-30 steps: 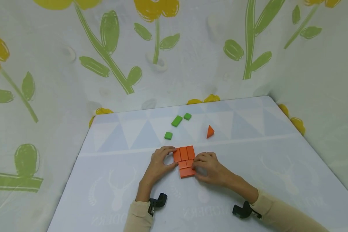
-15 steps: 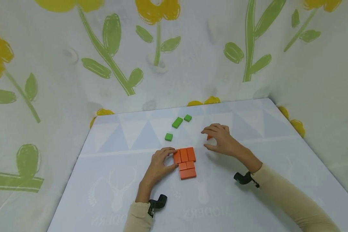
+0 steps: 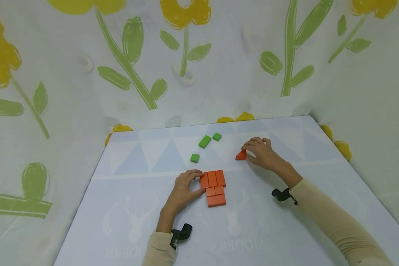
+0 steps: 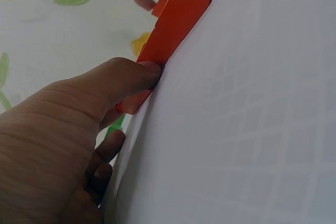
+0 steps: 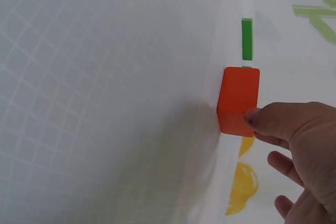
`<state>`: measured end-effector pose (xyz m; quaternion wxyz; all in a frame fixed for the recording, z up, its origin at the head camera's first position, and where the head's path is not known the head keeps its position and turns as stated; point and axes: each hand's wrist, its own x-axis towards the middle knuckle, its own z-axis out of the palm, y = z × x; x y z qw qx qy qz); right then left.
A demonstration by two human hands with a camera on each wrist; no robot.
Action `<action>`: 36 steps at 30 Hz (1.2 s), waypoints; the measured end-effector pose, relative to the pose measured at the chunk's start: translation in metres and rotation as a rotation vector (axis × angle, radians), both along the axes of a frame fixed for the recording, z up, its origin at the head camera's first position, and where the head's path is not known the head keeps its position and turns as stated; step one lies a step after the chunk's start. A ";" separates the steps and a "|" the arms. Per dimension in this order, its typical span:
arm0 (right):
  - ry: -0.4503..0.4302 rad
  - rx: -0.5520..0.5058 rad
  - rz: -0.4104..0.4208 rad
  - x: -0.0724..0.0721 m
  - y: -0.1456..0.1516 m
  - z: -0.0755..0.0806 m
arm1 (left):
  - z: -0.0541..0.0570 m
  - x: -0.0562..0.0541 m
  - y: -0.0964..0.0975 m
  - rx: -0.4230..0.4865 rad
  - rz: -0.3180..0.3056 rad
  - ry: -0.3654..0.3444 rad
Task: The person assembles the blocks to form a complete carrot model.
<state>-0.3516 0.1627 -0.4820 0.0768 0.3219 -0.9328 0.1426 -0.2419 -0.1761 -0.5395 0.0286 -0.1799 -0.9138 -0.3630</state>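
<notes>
Pale cloth (image 3: 226, 88) printed with yellow flowers (image 3: 186, 14) rises behind the white table (image 3: 259, 229), whose top carries faint triangles and lettering. Just right of centre in the head view lies the orange triangular block (image 3: 241, 155), and my right hand (image 3: 264, 153) has it from the right, thumb and fingers closed narrowly on its side. Its sloping side faces the upper left of the frame and its lower edge runs roughly across; whether it has left the table I cannot tell.

Down and to the left of it, near the middle of the frame, lie the flat orange blocks (image 3: 214, 188): three tall ones side by side, two small ones below, one broad one at the bottom. My left hand (image 3: 183, 188) grips the leftmost of the tall ones, forefinger at its far end and thumb at its near end. So the triangular block is up and to the right of that hand, with my right hand clearly the nearer. Three green blocks (image 3: 205, 142) sit above the flat orange ones, to the left of the triangular block.
</notes>
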 end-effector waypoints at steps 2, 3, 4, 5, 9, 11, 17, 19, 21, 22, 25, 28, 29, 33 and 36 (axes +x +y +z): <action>0.005 -0.006 -0.006 -0.001 0.001 -0.001 | 0.000 0.000 0.000 -0.003 0.001 0.005; 0.003 -0.004 -0.009 -0.001 0.001 -0.002 | 0.000 0.000 0.000 -0.004 0.001 0.005; -0.001 -0.002 -0.015 -0.002 0.001 -0.002 | 0.000 0.000 0.000 -0.006 0.002 0.000; -0.009 0.001 -0.021 -0.003 0.000 -0.003 | 0.000 0.000 0.000 -0.005 0.003 0.000; -0.071 0.004 -0.064 -0.004 -0.001 -0.006 | 0.000 0.001 0.001 -0.003 0.007 -0.009; -0.103 -0.004 -0.084 -0.005 -0.003 -0.006 | -0.001 0.001 0.001 -0.004 0.013 -0.009; -0.150 -0.025 -0.113 -0.002 -0.008 -0.004 | 0.000 0.000 0.000 -0.003 0.019 -0.010; -0.152 -0.037 -0.118 0.001 -0.009 -0.003 | 0.000 0.000 0.001 0.003 0.013 -0.008; -0.149 -0.052 -0.115 0.005 -0.009 -0.002 | 0.001 0.000 0.002 0.000 0.010 -0.008; -0.149 -0.062 -0.109 0.008 -0.010 -0.001 | 0.000 0.000 0.002 -0.004 0.012 -0.008; -0.143 -0.097 -0.072 0.020 -0.014 0.003 | 0.000 -0.001 0.001 -0.018 0.018 -0.006; -0.132 -0.123 -0.022 0.032 -0.020 0.007 | 0.001 -0.002 0.001 -0.014 0.018 0.011; -0.125 -0.128 -0.006 0.036 -0.022 0.008 | 0.001 -0.003 0.001 -0.011 0.017 0.015; -0.093 -0.135 0.058 0.053 -0.033 0.012 | 0.001 -0.003 0.001 -0.007 0.017 0.006; -0.068 -0.138 0.116 0.067 -0.041 0.014 | -0.001 -0.003 0.002 -0.008 0.017 -0.003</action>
